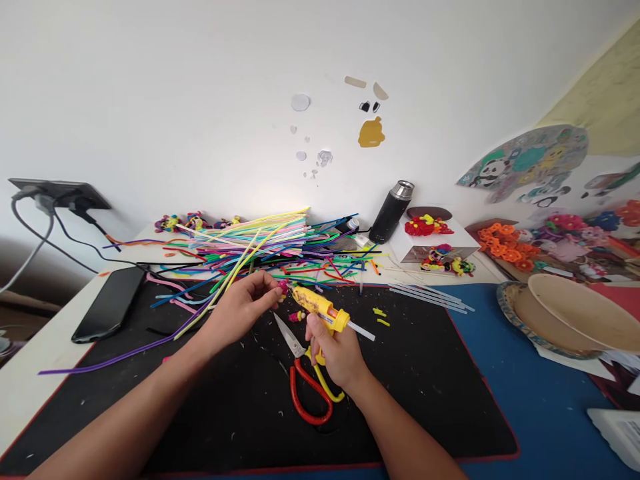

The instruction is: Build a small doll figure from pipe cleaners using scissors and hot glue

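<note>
My right hand [337, 347] grips a yellow hot glue gun [320, 307], its nozzle pointing left and a clear glue stick [363, 331] jutting from its back. Pinched in the fingertips of my left hand [245, 307] is a small magenta pipe-cleaner piece [283, 288], close to the nozzle; whether they touch I cannot tell. Below the nozzle lies another small magenta and yellow piece [297, 317]. Scissors [311, 393] with one red and one yellow handle rest on the black mat [420, 400], partly behind my right hand.
A heap of colourful pipe cleaners [250, 240] lies along the wall. Behind the mat stand a black thermos [391, 212] and a white box [440, 248] topped by a red figure. A phone [110, 303] sits left, spare glue sticks [433, 298] and a round tray [520, 320] right.
</note>
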`<control>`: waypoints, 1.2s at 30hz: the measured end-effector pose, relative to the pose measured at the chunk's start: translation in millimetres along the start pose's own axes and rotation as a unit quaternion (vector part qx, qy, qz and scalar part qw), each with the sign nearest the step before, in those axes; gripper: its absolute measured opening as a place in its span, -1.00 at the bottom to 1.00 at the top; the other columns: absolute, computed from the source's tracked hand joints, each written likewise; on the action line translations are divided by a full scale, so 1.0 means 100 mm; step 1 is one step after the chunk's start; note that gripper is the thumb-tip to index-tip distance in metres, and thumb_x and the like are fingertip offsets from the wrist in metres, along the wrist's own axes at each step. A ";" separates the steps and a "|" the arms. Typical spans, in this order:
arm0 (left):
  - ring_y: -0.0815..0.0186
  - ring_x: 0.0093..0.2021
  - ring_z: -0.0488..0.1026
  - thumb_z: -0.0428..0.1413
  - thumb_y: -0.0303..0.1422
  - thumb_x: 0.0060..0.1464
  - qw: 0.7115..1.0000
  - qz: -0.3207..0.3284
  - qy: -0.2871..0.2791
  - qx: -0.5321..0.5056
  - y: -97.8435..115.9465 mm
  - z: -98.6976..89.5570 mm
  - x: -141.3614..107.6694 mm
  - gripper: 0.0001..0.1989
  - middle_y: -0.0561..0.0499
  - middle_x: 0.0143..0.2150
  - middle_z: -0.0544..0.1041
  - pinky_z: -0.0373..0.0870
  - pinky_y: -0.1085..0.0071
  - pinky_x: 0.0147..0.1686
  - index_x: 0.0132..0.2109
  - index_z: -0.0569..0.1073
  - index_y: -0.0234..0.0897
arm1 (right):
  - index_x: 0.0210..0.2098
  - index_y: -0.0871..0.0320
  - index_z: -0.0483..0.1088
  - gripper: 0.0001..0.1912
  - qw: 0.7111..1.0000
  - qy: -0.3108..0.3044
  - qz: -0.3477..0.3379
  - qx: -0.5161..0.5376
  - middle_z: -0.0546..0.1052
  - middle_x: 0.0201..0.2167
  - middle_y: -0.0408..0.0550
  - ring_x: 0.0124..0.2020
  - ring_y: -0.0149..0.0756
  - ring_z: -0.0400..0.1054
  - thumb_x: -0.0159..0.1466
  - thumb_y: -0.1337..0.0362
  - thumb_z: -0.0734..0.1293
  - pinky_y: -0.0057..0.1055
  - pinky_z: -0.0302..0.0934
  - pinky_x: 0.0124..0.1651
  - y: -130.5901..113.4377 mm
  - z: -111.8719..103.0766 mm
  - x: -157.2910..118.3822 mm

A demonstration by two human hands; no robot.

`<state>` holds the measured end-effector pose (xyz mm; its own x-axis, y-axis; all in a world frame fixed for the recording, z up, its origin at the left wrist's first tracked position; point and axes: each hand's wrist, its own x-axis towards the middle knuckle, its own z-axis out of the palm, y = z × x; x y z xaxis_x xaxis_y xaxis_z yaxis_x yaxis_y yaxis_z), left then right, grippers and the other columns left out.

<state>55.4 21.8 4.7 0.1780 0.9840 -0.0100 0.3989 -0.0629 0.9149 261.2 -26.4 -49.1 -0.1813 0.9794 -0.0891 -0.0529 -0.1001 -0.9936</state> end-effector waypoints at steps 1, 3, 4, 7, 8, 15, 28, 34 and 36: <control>0.24 -0.37 0.44 0.19 0.09 0.20 1.000 -0.001 0.000 -0.002 0.00 0.00 0.00 -0.56 0.03 -0.39 0.54 0.36 0.34 -0.31 -0.31 0.45 -0.21 | -0.49 0.11 0.37 -0.29 1.000 0.006 0.003 -0.001 0.27 -0.76 -0.26 -0.73 -0.39 0.26 0.26 -0.45 0.31 -0.48 0.19 -0.63 0.00 0.00 0.00; 0.23 -0.37 0.44 0.20 0.10 0.19 1.000 -0.001 0.001 -0.004 0.00 0.01 0.00 -0.56 0.03 -0.40 0.54 0.37 0.35 -0.31 -0.31 0.45 -0.21 | -0.52 0.10 0.34 -0.28 1.000 0.018 0.008 -0.008 0.26 -0.75 -0.26 -0.73 -0.39 0.27 0.23 -0.47 0.31 -0.48 0.19 -0.65 0.00 0.00 0.00; 0.23 -0.37 0.45 0.20 0.10 0.19 1.000 -0.001 0.001 -0.004 0.00 0.01 0.00 -0.56 0.03 -0.40 0.54 0.37 0.34 -0.31 -0.32 0.45 -0.20 | -0.53 0.10 0.33 -0.27 1.000 0.023 0.011 -0.011 0.26 -0.75 -0.26 -0.73 -0.39 0.27 0.23 -0.47 0.31 -0.48 0.18 -0.65 0.00 0.00 0.00; 0.23 -0.37 0.45 0.20 0.10 0.18 1.000 0.001 0.000 -0.008 -0.01 0.01 0.01 -0.56 0.03 -0.40 0.54 0.38 0.34 -0.30 -0.31 0.45 -0.20 | -0.58 0.09 0.30 -0.26 0.999 0.024 0.014 -0.019 0.26 -0.74 -0.24 -0.74 -0.39 0.27 0.23 -0.48 0.31 -0.48 0.16 -0.67 -0.01 0.00 0.00; 0.23 -0.37 0.45 0.20 0.10 0.18 1.000 0.001 -0.001 -0.009 -0.02 0.02 0.01 -0.56 0.03 -0.39 0.54 0.38 0.34 -0.30 -0.31 0.45 -0.20 | -0.59 0.09 0.29 -0.25 0.999 0.021 0.013 -0.022 0.26 -0.74 -0.23 -0.74 -0.40 0.27 0.23 -0.47 0.30 -0.48 0.16 -0.66 -0.01 0.00 0.00; 0.22 -0.36 0.45 0.19 0.09 0.20 1.000 -0.001 -0.001 0.000 -0.02 0.02 0.00 -0.57 0.03 -0.39 0.54 0.37 0.34 -0.30 -0.30 0.45 -0.20 | -0.60 0.08 0.28 -0.27 0.999 0.020 0.001 -0.036 0.26 -0.75 -0.22 -0.75 -0.39 0.26 0.28 -0.44 0.29 -0.45 0.16 -0.66 -0.01 0.01 -0.02; 0.23 -0.35 0.45 0.18 0.07 0.21 1.000 0.004 0.000 0.004 -0.01 0.02 -0.01 -0.58 0.03 -0.38 0.55 0.37 0.34 -0.30 -0.30 0.46 -0.21 | -0.59 0.07 0.31 -0.32 0.999 0.017 -0.008 -0.041 0.23 -0.77 -0.24 -0.76 -0.39 0.24 0.33 -0.37 0.29 -0.45 0.16 -0.65 0.00 0.01 -0.01; 0.25 -0.38 0.44 0.20 0.07 0.20 1.000 0.001 -0.003 -0.011 0.00 0.03 -0.01 -0.59 0.04 -0.39 0.54 0.37 0.36 -0.33 -0.30 0.46 -0.20 | -0.58 0.08 0.31 -0.31 0.999 0.015 -0.004 -0.035 0.25 -0.77 -0.24 -0.76 -0.39 0.24 0.32 -0.38 0.30 -0.46 0.15 -0.66 -0.04 0.02 -0.02; 0.26 -0.39 0.44 0.21 0.06 0.19 1.000 -0.001 -0.005 -0.023 0.01 0.03 -0.01 -0.59 0.05 -0.40 0.53 0.37 0.36 -0.34 -0.30 0.46 -0.20 | -0.58 0.08 0.32 -0.32 0.999 0.015 -0.006 -0.038 0.24 -0.77 -0.24 -0.76 -0.40 0.23 0.32 -0.37 0.30 -0.47 0.15 -0.67 -0.05 0.02 -0.03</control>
<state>58.7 20.2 4.3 0.1858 0.9825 -0.0146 0.3567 -0.0536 0.9327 259.6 -28.9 -43.7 -0.1517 0.9853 -0.0783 0.0199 -0.0761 -0.9969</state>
